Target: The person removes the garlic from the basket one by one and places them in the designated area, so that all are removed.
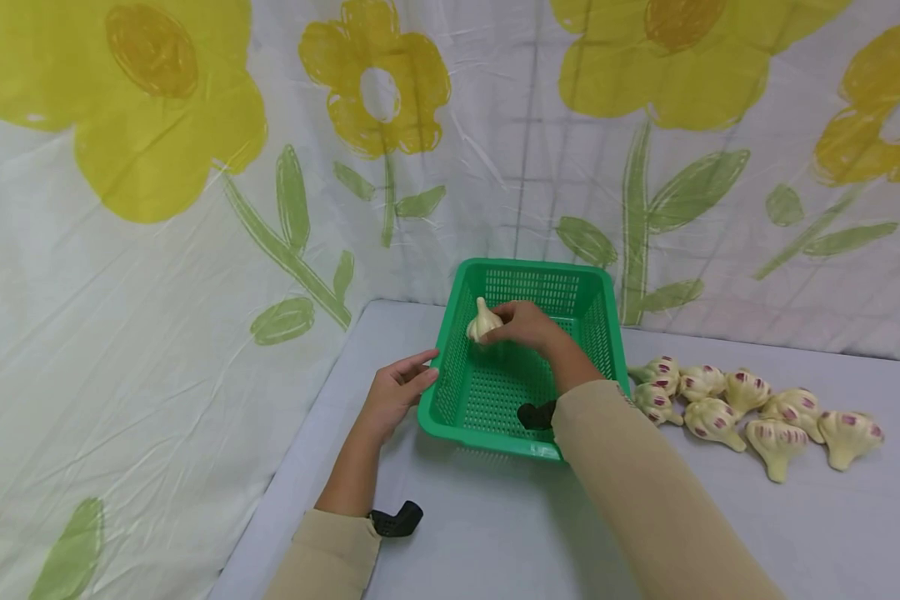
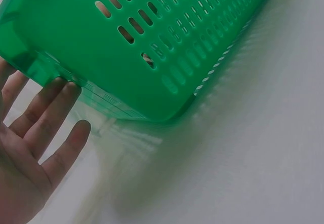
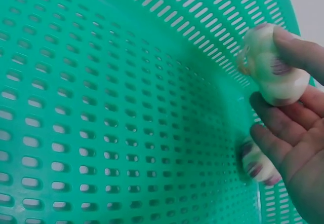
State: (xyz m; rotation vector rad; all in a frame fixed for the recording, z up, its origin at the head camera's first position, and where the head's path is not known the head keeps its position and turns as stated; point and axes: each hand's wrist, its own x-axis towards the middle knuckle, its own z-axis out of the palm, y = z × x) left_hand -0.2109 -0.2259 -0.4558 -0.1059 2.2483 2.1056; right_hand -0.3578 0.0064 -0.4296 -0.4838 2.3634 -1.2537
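My right hand [image 1: 523,325] is inside the green plastic basket [image 1: 487,442], near its left wall. It pinches a garlic bulb [image 1: 483,323] between thumb and fingers, the stem pointing up. In the right wrist view, a second garlic bulb [image 3: 259,164] lies lower in the basket, partly behind the fingers. My left hand [image 1: 392,396] is at the basket's left side with its fingertips against the rim. The left wrist view shows its fingers [image 2: 48,125] nearly straight, two of them touching the basket's edge from outside.
Several garlic bulbs [image 1: 711,419] with purple patches lie grouped on the white table [image 1: 480,533], just right of the basket. A white cloth [image 1: 487,167] printed with yellow flowers hangs behind the table and along its left side.
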